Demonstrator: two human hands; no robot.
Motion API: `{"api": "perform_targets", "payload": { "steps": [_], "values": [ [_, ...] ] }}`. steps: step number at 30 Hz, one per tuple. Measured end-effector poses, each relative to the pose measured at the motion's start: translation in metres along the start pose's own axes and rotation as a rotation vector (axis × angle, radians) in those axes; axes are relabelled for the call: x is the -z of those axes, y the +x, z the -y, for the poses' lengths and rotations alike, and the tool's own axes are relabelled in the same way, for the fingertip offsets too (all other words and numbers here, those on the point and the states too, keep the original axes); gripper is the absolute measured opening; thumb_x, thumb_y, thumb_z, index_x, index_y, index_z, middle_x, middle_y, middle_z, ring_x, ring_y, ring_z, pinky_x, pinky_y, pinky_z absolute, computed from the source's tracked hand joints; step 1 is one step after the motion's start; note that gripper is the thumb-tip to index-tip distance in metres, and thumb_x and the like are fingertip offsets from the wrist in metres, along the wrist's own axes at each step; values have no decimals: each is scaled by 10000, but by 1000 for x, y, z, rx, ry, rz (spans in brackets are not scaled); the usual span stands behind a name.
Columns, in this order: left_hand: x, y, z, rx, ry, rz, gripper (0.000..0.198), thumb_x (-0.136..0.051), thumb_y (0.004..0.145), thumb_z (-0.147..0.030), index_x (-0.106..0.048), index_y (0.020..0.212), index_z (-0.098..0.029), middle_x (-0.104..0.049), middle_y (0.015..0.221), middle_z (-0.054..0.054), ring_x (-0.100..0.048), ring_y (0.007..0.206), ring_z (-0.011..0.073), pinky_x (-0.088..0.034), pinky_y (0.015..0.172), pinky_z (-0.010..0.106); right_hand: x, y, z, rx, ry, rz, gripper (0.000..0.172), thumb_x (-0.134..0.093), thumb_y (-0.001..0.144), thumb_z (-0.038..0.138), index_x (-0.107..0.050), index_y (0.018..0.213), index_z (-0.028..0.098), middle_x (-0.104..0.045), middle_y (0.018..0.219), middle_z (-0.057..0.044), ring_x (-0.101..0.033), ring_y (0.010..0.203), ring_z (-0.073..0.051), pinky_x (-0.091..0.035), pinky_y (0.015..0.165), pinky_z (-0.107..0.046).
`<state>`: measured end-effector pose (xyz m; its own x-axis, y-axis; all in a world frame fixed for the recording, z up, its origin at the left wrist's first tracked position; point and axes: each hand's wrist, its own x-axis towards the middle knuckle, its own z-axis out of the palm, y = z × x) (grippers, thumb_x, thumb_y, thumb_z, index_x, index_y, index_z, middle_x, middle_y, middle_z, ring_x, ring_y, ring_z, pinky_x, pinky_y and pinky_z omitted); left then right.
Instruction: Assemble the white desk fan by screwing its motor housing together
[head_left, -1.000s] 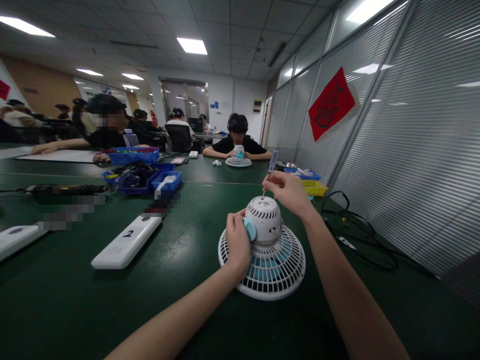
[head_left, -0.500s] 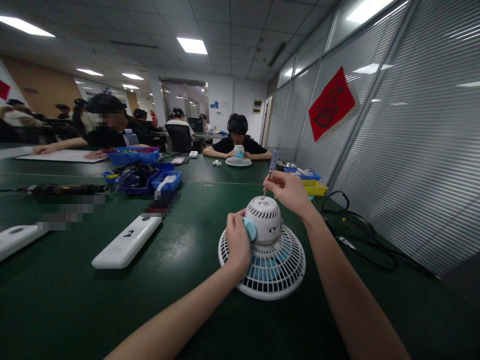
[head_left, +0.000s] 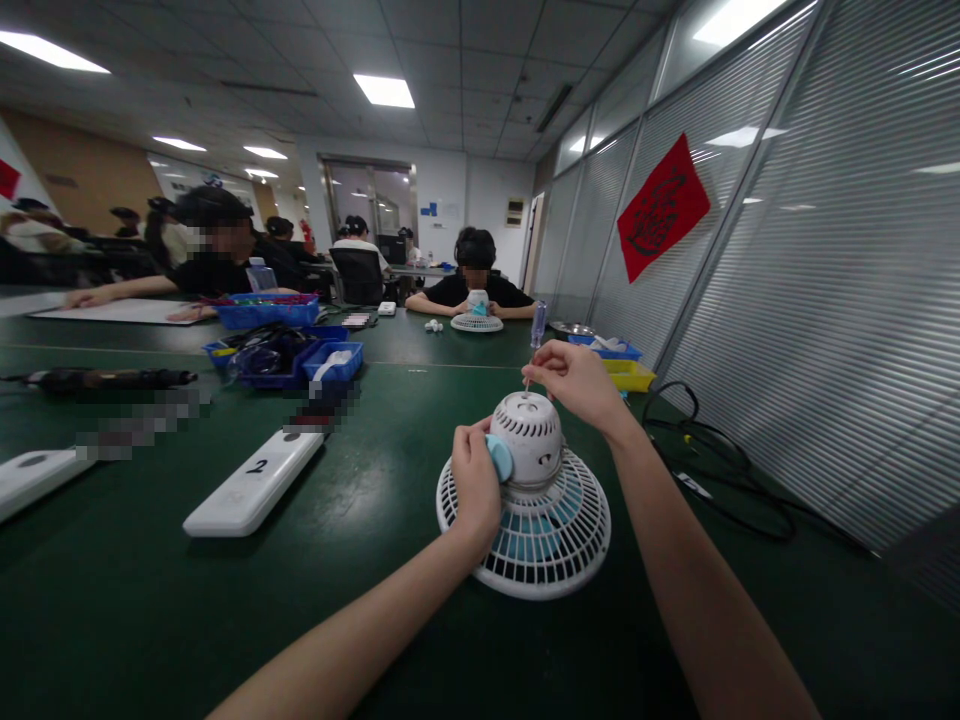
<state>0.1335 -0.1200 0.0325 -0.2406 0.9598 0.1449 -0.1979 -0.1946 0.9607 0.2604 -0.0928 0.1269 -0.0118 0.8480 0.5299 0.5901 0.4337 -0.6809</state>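
Note:
A white fan head [head_left: 527, 440] rests grille-down on the green table [head_left: 360, 600], its rounded motor housing on top and light blue blades showing through the grille [head_left: 555, 575]. My left hand [head_left: 476, 475] is closed around the left side of the housing, by a light blue knob [head_left: 499, 457]. My right hand [head_left: 574, 380] pinches the shaft of a screwdriver [head_left: 538, 325] with a clear bluish handle. The screwdriver's tip meets the top of the housing, at a hole there; any screw inside is hidden.
Blue bins [head_left: 270, 355] with cables stand left of centre. A white bar marked 2 [head_left: 255, 485] and a dark electric screwdriver [head_left: 112, 380] lie left. A yellow tray [head_left: 630, 376] and black cable [head_left: 739, 455] are at right. A person [head_left: 474, 275] sits opposite behind another fan head.
The screwdriver's handle has swung slightly left and lower, standing closer to upright. My right fingers shifted a little along the shaft. My left hand and the fan head stayed put.

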Motion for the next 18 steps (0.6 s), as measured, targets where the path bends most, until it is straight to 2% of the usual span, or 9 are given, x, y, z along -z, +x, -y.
{"api": "perform_targets", "payload": {
  "steps": [5,9,13,18],
  "values": [
    [0,0,1,5,14,3,234,-369,854,-263,-589,853,-183,-647,935,48,-590,947,178,-432,882,296,1,-1,2,-26,47,54,60,-568,769,201,-581,732,155,-707,730,-78,-629,577,-137,-428,429,-213],
    [0,1,2,-19,15,2,239,-361,853,-269,-587,833,-192,-648,912,38,-593,933,173,-436,864,285,2,-1,3,-23,49,87,93,-523,780,183,-608,773,145,-714,766,-78,-597,541,-113,-414,418,-201],
    [0,0,1,-12,2,-3,226,-366,845,-261,-582,828,-193,-648,907,37,-598,925,171,-441,859,282,3,-1,3,-29,-13,64,121,-530,793,228,-617,787,144,-714,778,-70,-558,500,-98,-415,432,-210],
    [1,-1,-2,0,-7,11,233,-360,859,-251,-585,844,-191,-656,921,44,-602,927,176,-452,855,291,4,-1,2,45,-140,16,205,-537,821,302,-617,701,157,-694,713,-42,-519,463,-92,-416,464,-233]
  ]
}}
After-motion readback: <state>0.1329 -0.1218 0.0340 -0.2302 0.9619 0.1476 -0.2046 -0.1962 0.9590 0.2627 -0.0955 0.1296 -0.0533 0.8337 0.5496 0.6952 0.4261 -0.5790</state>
